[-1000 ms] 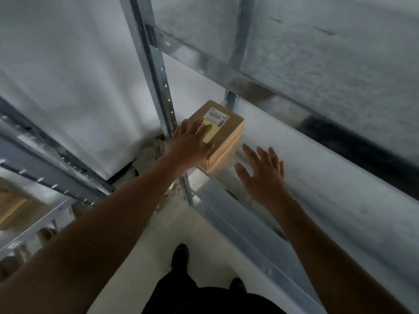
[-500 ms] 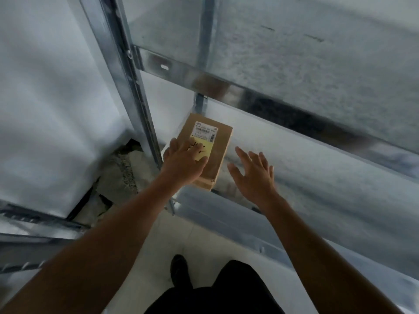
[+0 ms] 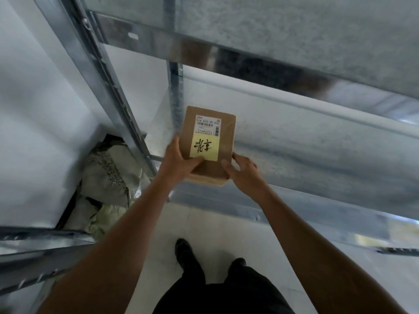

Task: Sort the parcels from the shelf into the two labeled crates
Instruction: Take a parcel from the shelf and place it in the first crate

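Observation:
A small brown cardboard parcel (image 3: 223, 141) lies at the left end of the metal shelf (image 3: 317, 155), its near end at the shelf's front edge. On top it bears a white barcode label (image 3: 208, 125) and a yellow sticky note (image 3: 205, 148) with handwritten characters. My left hand (image 3: 179, 160) grips the parcel's near left corner, thumb on top by the note. My right hand (image 3: 243, 169) holds the near right corner, thumb on the top face. No crates are in view.
A slotted steel upright (image 3: 108, 87) rises just left of the parcel, and an upper shelf beam (image 3: 249, 57) crosses above. Crumpled grey sacks (image 3: 106, 177) lie on the floor by the white wall. My dark shoes (image 3: 186, 252) stand on pale floor tiles.
My left hand slid from flat on the parcel's top to its near left corner. My right hand moved in from the bare shelf and took the near right corner. The parcel came nearer the shelf's front edge.

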The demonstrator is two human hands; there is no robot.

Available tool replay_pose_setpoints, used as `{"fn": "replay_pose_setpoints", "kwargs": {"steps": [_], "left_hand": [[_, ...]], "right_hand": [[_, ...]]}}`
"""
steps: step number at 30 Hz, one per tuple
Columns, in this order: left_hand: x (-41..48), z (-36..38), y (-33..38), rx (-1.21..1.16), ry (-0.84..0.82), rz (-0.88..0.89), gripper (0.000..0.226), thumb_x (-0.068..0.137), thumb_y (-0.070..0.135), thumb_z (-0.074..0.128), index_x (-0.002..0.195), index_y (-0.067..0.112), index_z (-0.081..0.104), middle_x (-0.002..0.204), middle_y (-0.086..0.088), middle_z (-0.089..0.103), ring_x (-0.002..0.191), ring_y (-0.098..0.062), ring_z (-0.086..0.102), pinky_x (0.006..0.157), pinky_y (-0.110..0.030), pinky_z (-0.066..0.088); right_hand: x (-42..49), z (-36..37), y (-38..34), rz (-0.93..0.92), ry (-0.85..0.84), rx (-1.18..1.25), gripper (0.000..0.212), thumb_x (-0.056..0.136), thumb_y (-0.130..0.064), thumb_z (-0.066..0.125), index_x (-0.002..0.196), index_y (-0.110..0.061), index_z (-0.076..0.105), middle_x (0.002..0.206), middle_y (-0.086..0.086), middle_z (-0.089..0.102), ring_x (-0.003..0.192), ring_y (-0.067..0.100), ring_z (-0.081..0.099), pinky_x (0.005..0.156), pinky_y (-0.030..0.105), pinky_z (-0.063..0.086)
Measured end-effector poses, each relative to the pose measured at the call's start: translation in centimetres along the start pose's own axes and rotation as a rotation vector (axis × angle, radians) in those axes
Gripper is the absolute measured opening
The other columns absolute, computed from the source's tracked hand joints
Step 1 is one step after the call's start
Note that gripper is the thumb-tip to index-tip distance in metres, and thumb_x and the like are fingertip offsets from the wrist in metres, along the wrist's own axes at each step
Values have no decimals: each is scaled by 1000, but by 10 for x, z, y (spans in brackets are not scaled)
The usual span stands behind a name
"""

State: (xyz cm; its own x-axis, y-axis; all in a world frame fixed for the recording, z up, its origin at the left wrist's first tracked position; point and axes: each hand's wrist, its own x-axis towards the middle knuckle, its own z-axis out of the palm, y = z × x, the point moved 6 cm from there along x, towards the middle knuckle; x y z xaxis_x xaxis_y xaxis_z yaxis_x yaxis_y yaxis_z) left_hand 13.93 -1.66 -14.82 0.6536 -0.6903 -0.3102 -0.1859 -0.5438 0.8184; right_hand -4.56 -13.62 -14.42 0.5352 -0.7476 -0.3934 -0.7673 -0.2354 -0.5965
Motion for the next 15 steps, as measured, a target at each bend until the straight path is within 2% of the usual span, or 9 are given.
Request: {"fn": "replay_pose_setpoints", "kwargs": {"steps": [2,4,6,8,11,13,15], "left_hand": [[-4,5,1,-83,-11,15,82,77,45,84,146,26,42,137,3,56,124,-20,56,94,-39,55],[-14,12,10,-135,6,39,63,80,50,78,133,28,54,128,4,61,116,-18,62,87,-34,56],[-28,26,22,-154,15,57,67,76,62,74,134,33,55,129,6,59,113,-15,62,90,-39,57],[-46,51,41,-188,-20,103,80,69,72,73,137,35,53,132,6,60,113,-13,64,92,-42,58],[-90,108,78,-248,-116,184,86,67,69,71,141,31,51,135,3,59,113,-11,65,89,-34,59],[-128,152,104,-273,-183,235,84,67,66,70,142,33,49,137,2,57,116,-12,63,94,-38,57],[-169,197,129,-289,-277,297,79,70,64,70,142,39,48,138,4,56,119,-13,62,97,-41,57]], "right_hand": [[-8,4,3,-23,7,99,69,97,-69,47,156,-32,46,156,7,50,148,31,36,122,55,30],[-20,1,16,-15,29,214,69,94,-72,53,153,-35,48,149,4,57,142,28,46,119,55,38],[-39,-12,36,-24,80,405,81,81,-87,55,148,-41,50,141,-4,63,132,22,58,111,54,49],[-65,-31,63,-48,141,556,91,72,-92,61,147,-41,50,138,-6,65,125,18,64,104,51,56],[-119,-69,110,-64,278,704,88,79,-78,69,152,-35,44,140,-5,65,124,13,66,103,43,58],[-159,-96,147,-81,415,797,75,88,-57,69,153,-31,43,140,-4,65,123,11,67,100,33,58],[-207,-122,187,-91,546,868,71,90,-46,69,153,-27,43,139,0,65,122,11,67,95,28,58]]}}
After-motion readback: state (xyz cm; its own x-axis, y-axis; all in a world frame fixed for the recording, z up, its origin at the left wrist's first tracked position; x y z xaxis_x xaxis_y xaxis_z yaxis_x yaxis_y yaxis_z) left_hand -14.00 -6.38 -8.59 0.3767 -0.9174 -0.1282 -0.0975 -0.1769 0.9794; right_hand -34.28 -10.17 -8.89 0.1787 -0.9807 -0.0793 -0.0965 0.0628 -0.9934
